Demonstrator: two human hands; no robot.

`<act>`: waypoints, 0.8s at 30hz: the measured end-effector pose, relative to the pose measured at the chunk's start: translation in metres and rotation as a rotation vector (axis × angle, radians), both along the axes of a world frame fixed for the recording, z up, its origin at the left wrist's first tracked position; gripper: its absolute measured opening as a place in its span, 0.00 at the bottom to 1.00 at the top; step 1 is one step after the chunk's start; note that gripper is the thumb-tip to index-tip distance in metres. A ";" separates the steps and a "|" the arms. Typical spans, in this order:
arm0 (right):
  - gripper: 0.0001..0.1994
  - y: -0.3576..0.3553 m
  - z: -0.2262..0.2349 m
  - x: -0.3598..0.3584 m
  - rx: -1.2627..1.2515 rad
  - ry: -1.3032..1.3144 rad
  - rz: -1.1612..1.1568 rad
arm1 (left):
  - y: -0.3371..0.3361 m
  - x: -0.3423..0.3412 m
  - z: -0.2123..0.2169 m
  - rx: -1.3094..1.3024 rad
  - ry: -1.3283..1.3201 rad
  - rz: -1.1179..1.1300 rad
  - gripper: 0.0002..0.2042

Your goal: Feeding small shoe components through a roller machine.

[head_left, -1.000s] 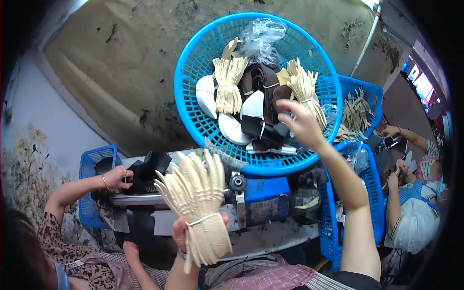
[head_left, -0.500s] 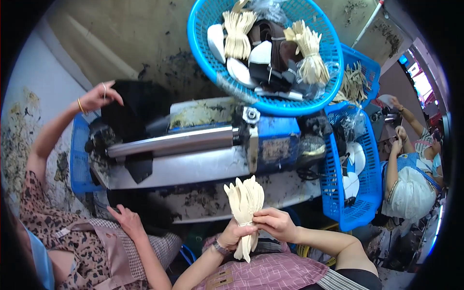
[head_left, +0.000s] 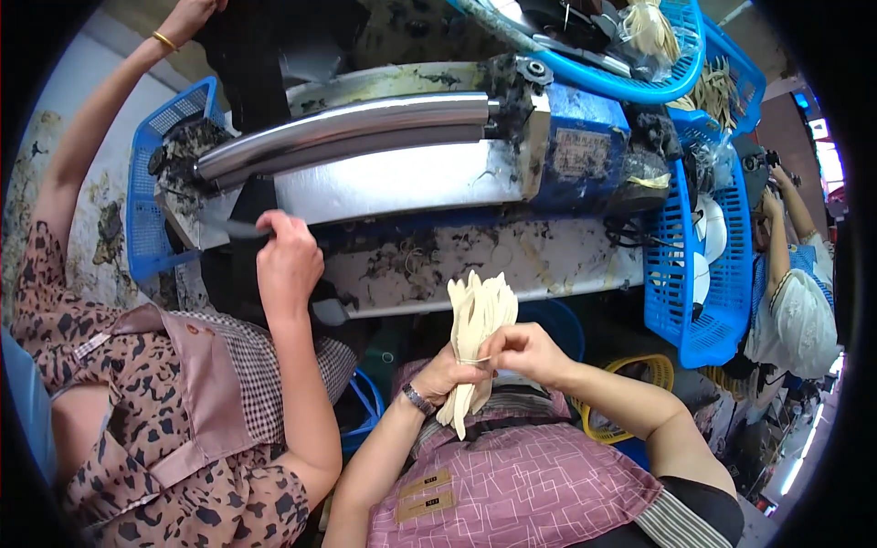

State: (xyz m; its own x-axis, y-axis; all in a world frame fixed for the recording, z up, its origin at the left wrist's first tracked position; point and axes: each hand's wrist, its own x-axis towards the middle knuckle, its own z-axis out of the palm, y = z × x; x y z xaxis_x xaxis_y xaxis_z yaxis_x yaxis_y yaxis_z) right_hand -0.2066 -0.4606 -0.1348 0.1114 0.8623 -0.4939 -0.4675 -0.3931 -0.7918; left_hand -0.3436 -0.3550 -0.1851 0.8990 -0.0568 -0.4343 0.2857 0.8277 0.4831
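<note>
The left hand (head_left: 445, 376) gripped the bundle of cream insole pieces (head_left: 475, 342) closed at its waist; the right hand (head_left: 521, 352) pinched its binding band. Held below the blue machine (head_left: 585, 151), the bundle needed firm support while the band was worked loose.

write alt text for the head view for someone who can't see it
Both hands hold a bundle of pale flat strips over the lap, left hand gripping, right hand at its band. Ahead sits a grimy blue machine; a co-worker's hand rests nearby.
</note>
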 end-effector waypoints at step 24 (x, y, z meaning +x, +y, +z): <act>0.07 -0.040 -0.079 0.118 -0.163 -1.307 -0.313 | 0.002 0.021 -0.013 0.136 0.023 0.114 0.23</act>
